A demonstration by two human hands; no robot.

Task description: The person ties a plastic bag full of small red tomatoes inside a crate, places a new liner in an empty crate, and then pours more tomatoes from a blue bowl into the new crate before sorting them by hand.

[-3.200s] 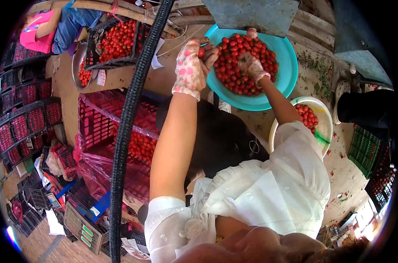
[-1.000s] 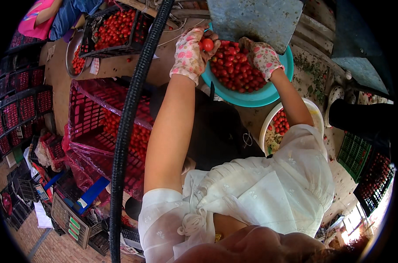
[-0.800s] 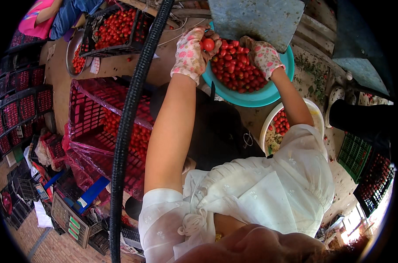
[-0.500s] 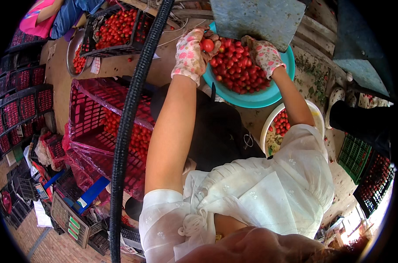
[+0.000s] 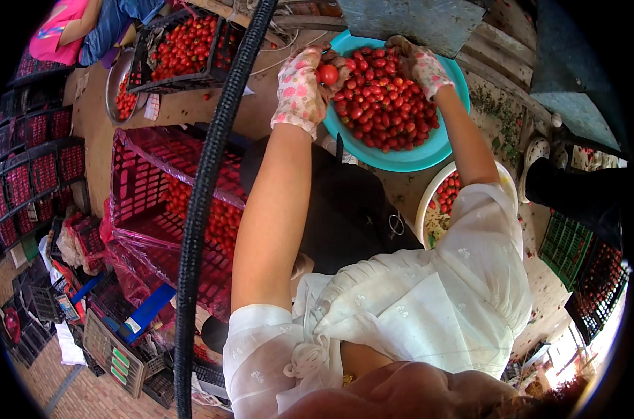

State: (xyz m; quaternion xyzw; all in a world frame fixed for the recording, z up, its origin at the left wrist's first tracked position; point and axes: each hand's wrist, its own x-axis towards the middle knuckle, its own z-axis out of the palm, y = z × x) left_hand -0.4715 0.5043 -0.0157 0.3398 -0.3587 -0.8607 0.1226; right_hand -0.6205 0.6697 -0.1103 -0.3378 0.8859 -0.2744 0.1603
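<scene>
My left hand (image 5: 301, 87), in a pink-flowered glove with dark fingertips, is closed around red tomatoes; one round tomato (image 5: 327, 75) shows clearly between the fingers. It is at the left rim of a turquoise basin (image 5: 439, 151). Small red tomatoes (image 5: 383, 105) are heaped inside that basin. My right hand (image 5: 425, 70), gloved alike, is over the basin's far right side. Its dark fingers curl close to the lower edge of a grey metal sheet (image 5: 411, 24); what they hold, if anything, is hidden.
A white bucket (image 5: 423, 216) with tomatoes stands below the basin. At left are a plastic-lined crate (image 5: 135, 174), a black crate (image 5: 184, 84) of tomatoes and a metal bowl (image 5: 114, 80). A black cable (image 5: 215, 140) crosses the view. Another person's shoe (image 5: 536, 153) is at right.
The metal sheet's lower edge has shifted away from me, uncovering more of the basin and its tomatoes. My right hand has moved the same way. My left hand has barely moved, tomato still held.
</scene>
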